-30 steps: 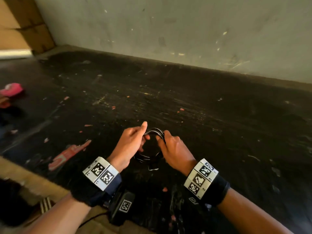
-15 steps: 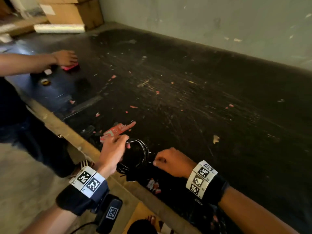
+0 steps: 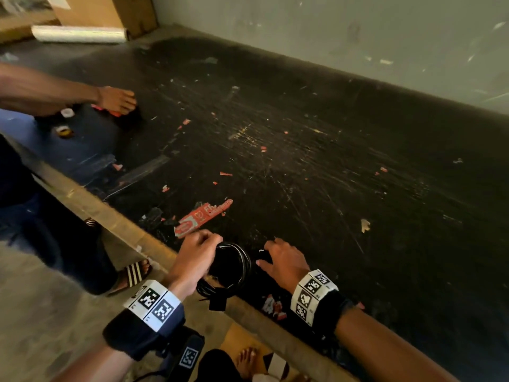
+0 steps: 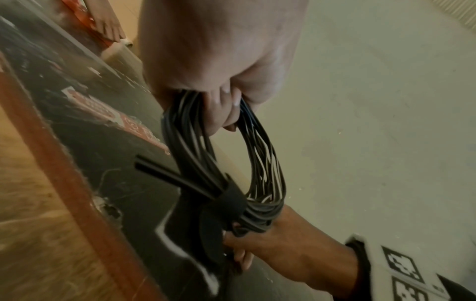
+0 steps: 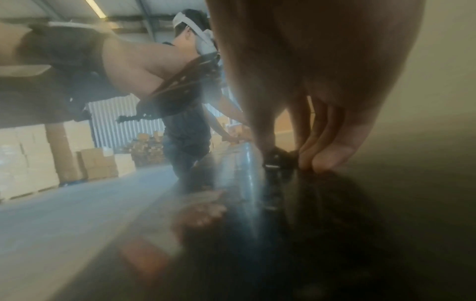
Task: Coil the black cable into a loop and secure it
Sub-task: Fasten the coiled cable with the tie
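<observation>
My left hand (image 3: 210,245) grips the top of the coiled black cable (image 3: 234,267) and holds it upright over the front edge of the black table (image 3: 303,161). In the left wrist view the coil (image 4: 195,150) hangs from my left hand (image 4: 221,97); a black strap (image 4: 230,200) is wrapped round its lower part and a short cable end (image 4: 159,173) sticks out beside it. Just right of the coil, my right hand (image 3: 275,257) is down on the tabletop. Its thumb and fingertips (image 5: 324,160) close round a small black piece (image 5: 279,158) lying there.
Another person stands at the left, with a hand (image 3: 117,100) on a red item and small tape rolls (image 3: 63,130) nearby. A torn red wrapper (image 3: 202,217) lies ahead of my left hand. A film roll (image 3: 80,34) and cardboard box (image 3: 110,9) stand at the far left corner.
My right hand has let go of the coil and moved right, down onto the tabletop at the small black piece. My left hand keeps hold of the coil. The head view has swung left.
</observation>
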